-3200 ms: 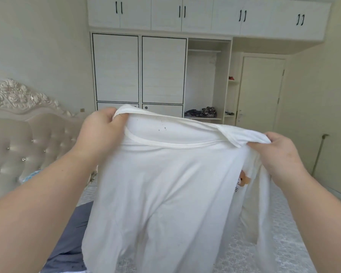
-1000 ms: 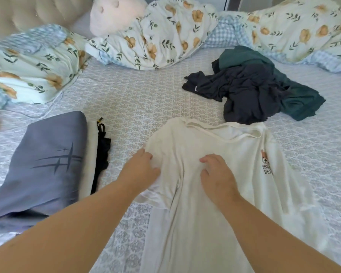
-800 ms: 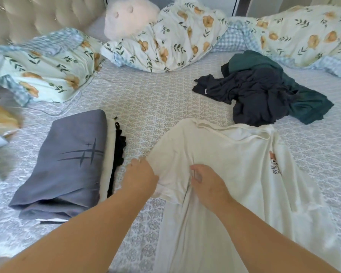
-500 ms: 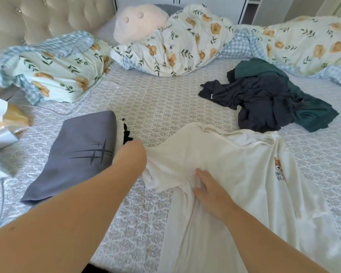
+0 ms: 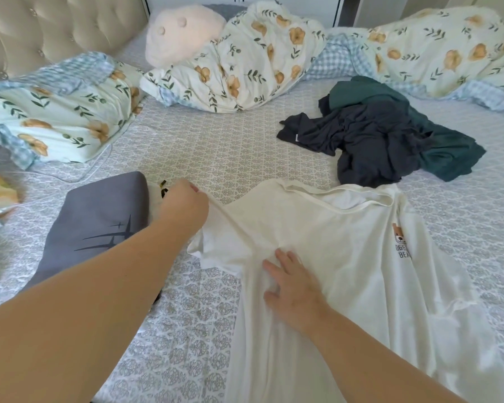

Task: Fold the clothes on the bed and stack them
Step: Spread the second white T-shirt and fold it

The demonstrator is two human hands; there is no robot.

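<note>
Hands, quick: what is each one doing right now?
Left hand: fingers curled, gripping the sleeve of the white shirt.
Right hand: open, fingers flat, pressing on the white shirt.

My left hand (image 5: 184, 207) hides the sleeve it grips; the shirt's (image 5: 346, 257) hem and my elbows run off the frame.

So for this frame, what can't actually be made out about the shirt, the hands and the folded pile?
Head view only:
- Left hand: fingertips hidden behind its knuckles; the grip on the white shirt's sleeve is presumed from the pulled fabric.
- Shirt hem: cut off by the bottom edge.
- Bear print: lettering too small to read fully.
- Folded pile: layers under the grey top piece hidden by it and the left forearm.
- Dark heap: garment count unclear, crumpled together.
</note>
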